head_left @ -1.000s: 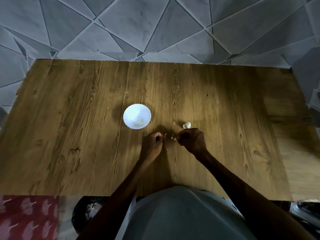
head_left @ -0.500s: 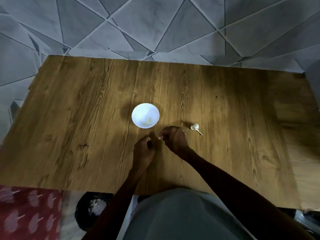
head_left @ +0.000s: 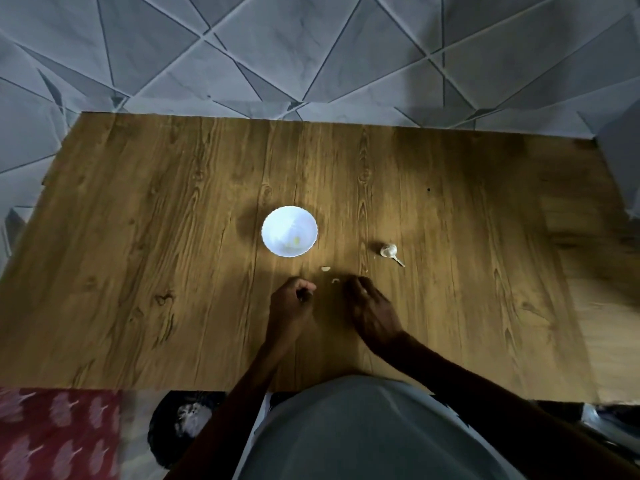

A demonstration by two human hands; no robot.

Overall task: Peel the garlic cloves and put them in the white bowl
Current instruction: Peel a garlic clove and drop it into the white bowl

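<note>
Surface: a rectangular table [head_left: 173, 237] in brown wood-grain laminate, with dark knots and long streaks. Light pools around the bowl and the corners are dim.
Room: a floor [head_left: 311, 46] of grey marbled tiles cut into triangles with dark joints lies beyond the table edge on the far side of the bowl.
White bowl [head_left: 280, 221]: round, glossy and scallop-rimmed, standing upright near the table's middle.
Bowl contents: one small pale-yellow piece [head_left: 296, 241], seemingly a peeled clove, lies inside.
Garlic bulb [head_left: 388, 250]: pale, papery and rounded, with a thin dry stalk. It lies on the table to the right of the bowl, well apart from it.
Peel scraps [head_left: 325, 268]: two pale curled flakes lie on the table, nearer the viewer than the bowl and to its right.
Left hand [head_left: 291, 304]: on the near side of the bowl, fingers curled toward the thumb. It cannot be told whether it holds anything.
Right hand [head_left: 372, 306]: near and to the right of the bowl, knuckles up, fingers bent down toward the tabletop. Its grip cannot be told.
Foreground: a red cloth [head_left: 52, 434] with a pale leaf print lies off the table edge, near and to the left of the bowl. Beside it is the person's grey garment [head_left: 363, 434].
</note>
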